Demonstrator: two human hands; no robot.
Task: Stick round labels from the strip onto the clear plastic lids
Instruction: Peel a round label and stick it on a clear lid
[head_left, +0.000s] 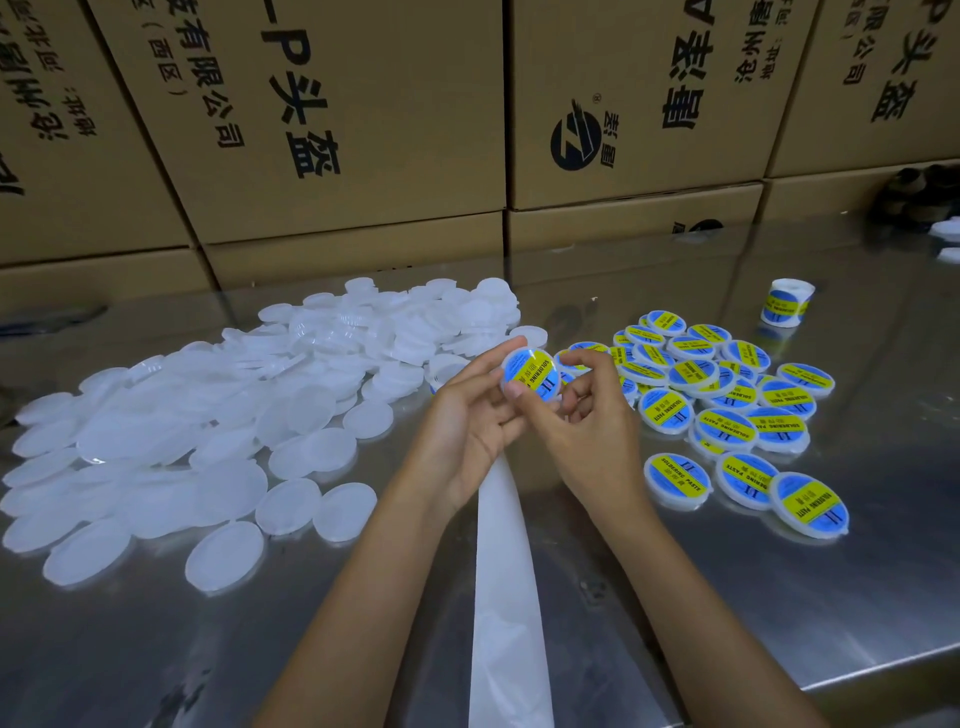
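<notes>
A clear lid with a blue and yellow round label (531, 374) is held up above the steel table. My left hand (475, 415) grips it from the left and below. My right hand (587, 415) presses its thumb on the label's lower edge, fingers curled around the lid's right side. A white backing strip (501, 571) hangs from under my hands toward me. Several plain clear lids (249, 415) lie heaped on the left. Several labelled lids (727, 395) lie on the right.
A roll of labels (785, 303) stands at the back right of the steel table (779, 597). Stacked cardboard boxes (337, 130) wall off the far side. The table's front edge runs at the lower right.
</notes>
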